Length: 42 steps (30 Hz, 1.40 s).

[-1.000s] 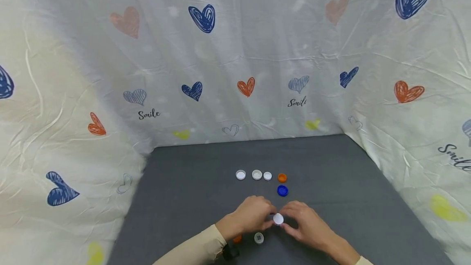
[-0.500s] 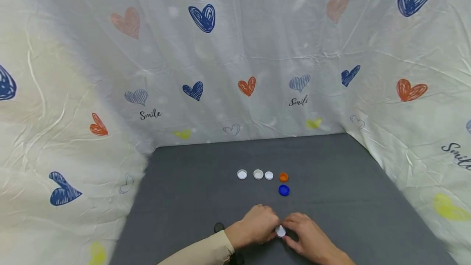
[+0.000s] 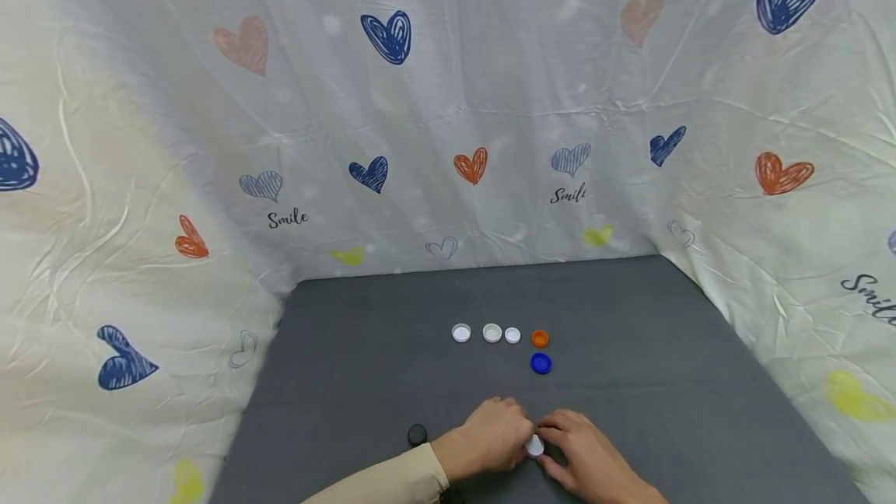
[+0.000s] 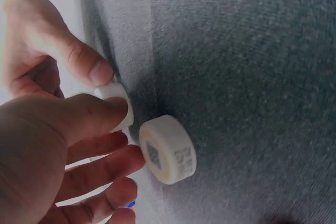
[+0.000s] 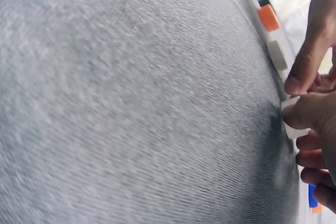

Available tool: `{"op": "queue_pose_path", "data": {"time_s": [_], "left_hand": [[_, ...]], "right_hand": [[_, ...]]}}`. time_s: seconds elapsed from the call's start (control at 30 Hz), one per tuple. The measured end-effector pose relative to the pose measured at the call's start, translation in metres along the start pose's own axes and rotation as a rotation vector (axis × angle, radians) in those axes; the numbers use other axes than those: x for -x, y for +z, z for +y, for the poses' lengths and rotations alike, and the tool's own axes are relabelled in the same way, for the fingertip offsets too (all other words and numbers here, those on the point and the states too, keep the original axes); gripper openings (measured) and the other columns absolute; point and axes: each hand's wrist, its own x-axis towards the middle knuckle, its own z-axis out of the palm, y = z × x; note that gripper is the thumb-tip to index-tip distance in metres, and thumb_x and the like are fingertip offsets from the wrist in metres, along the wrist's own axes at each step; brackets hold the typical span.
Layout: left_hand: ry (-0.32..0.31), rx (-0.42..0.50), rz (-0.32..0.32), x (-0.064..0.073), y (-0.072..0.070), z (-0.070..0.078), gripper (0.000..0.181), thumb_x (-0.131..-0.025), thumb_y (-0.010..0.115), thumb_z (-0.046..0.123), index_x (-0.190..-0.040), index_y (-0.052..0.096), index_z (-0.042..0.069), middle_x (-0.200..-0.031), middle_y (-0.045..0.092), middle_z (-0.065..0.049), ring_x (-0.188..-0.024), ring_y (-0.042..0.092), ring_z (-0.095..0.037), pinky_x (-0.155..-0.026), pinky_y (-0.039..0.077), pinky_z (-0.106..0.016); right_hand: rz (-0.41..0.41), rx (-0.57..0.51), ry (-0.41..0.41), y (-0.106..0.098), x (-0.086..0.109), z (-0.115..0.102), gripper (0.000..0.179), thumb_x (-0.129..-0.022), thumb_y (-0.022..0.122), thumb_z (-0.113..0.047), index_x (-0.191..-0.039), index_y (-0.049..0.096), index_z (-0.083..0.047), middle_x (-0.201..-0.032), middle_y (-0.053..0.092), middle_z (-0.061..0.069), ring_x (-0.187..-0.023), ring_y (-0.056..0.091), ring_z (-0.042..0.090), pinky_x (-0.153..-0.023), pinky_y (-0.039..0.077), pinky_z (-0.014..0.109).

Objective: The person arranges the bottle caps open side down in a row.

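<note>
Fingertips of the left hand and right hand pinch a small white cap between them near the table's front; whether it touches the surface is hard to tell. Both thumbs are on it, the backs of the hands facing up. Its side is plain, its top partly hidden. A second white cap, marked with a dark square, stands on edge just beside the left fingers. Grey table stretches forward past a blue cap and widely rightward, ending at a white curtain.
</note>
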Motion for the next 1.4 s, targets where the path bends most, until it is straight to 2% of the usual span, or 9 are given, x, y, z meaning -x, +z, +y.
{"op": "queue_pose_path", "data": {"time_s": [0.13,0.3,0.43,0.57,0.7,0.87,1.03,1.2,1.4], "left_hand": [[-0.013,0.049,0.004,-0.001,-0.004,-0.01,0.018,-0.081,0.078,0.04,-0.075,0.067,0.028,-0.073,0.064,0.012,-0.069,0.061,-0.009,-0.055,0.049,-0.029],[-0.058,0.069,0.039,-0.006,-0.015,-0.03,0.025,-0.084,0.077,0.042,-0.072,0.062,0.026,-0.065,0.056,0.012,-0.062,0.057,-0.008,-0.05,0.046,-0.029],[-0.114,0.069,0.073,-0.011,-0.024,-0.045,0.02,-0.085,0.076,0.043,-0.085,0.07,0.024,-0.071,0.058,0.011,-0.067,0.058,-0.009,-0.053,0.046,-0.03],[-0.161,0.059,0.099,-0.018,-0.029,-0.057,0.029,-0.086,0.075,0.045,-0.105,0.075,0.023,-0.088,0.068,0.009,-0.079,0.063,-0.014,-0.065,0.053,-0.034],[-0.185,0.053,0.127,-0.027,-0.031,-0.066,0.034,-0.087,0.074,0.048,-0.108,0.074,0.021,-0.095,0.072,0.006,-0.081,0.064,-0.015,-0.068,0.054,-0.033],[-0.183,0.056,0.149,-0.038,-0.029,-0.076,0.033,-0.087,0.075,0.047,-0.103,0.072,0.019,-0.085,0.07,0.006,-0.072,0.064,-0.012,-0.06,0.052,-0.03],[-0.205,0.069,0.133,-0.047,-0.019,-0.082,0.031,-0.085,0.077,0.045,-0.101,0.072,0.019,-0.081,0.069,0.006,-0.071,0.065,-0.012,-0.059,0.052,-0.03],[-0.207,0.083,0.117,-0.056,-0.008,-0.081,0.028,-0.084,0.078,0.045,-0.094,0.071,0.02,-0.078,0.065,0.007,-0.069,0.064,-0.011,-0.054,0.051,-0.03],[-0.221,0.052,0.106,-0.067,0.001,-0.078,0.027,-0.084,0.078,0.048,-0.087,0.07,0.022,-0.077,0.065,0.006,-0.068,0.064,-0.012,-0.051,0.051,-0.032]], "right_hand": [[-0.011,-0.026,0.029,-0.008,-0.005,0.004,0.03,-0.079,0.084,-0.034,-0.103,0.076,-0.017,-0.107,0.067,-0.01,-0.101,0.062,0.009,-0.085,0.055,0.039],[0.057,0.012,0.061,-0.025,-0.021,0.017,0.033,-0.076,0.086,-0.031,-0.103,0.077,-0.014,-0.105,0.07,-0.007,-0.101,0.065,0.012,-0.085,0.055,0.04],[0.091,0.055,0.087,-0.037,-0.035,0.029,0.035,-0.075,0.086,-0.028,-0.105,0.077,-0.013,-0.105,0.072,-0.004,-0.102,0.067,0.015,-0.085,0.056,0.041],[0.086,0.085,0.106,-0.044,-0.046,0.039,0.034,-0.076,0.087,-0.028,-0.105,0.077,-0.012,-0.105,0.072,-0.002,-0.101,0.067,0.017,-0.085,0.056,0.043],[0.074,0.097,0.112,-0.043,-0.054,0.047,0.034,-0.077,0.086,-0.028,-0.105,0.077,-0.011,-0.104,0.073,0.0,-0.1,0.067,0.019,-0.086,0.056,0.044],[0.055,0.102,0.123,-0.039,-0.063,0.055,0.034,-0.078,0.086,-0.028,-0.105,0.077,-0.009,-0.104,0.073,0.002,-0.1,0.068,0.022,-0.087,0.055,0.046],[0.042,0.115,0.132,-0.034,-0.072,0.059,0.033,-0.079,0.085,-0.027,-0.104,0.077,-0.007,-0.104,0.074,0.007,-0.1,0.069,0.026,-0.088,0.054,0.049],[0.035,0.127,0.135,-0.029,-0.076,0.065,0.034,-0.078,0.086,-0.027,-0.105,0.077,-0.007,-0.103,0.075,0.006,-0.099,0.069,0.027,-0.087,0.055,0.048],[0.031,0.12,0.152,-0.023,-0.081,0.073,0.034,-0.078,0.086,-0.027,-0.104,0.077,-0.007,-0.102,0.074,0.006,-0.099,0.069,0.028,-0.086,0.055,0.049]]}}
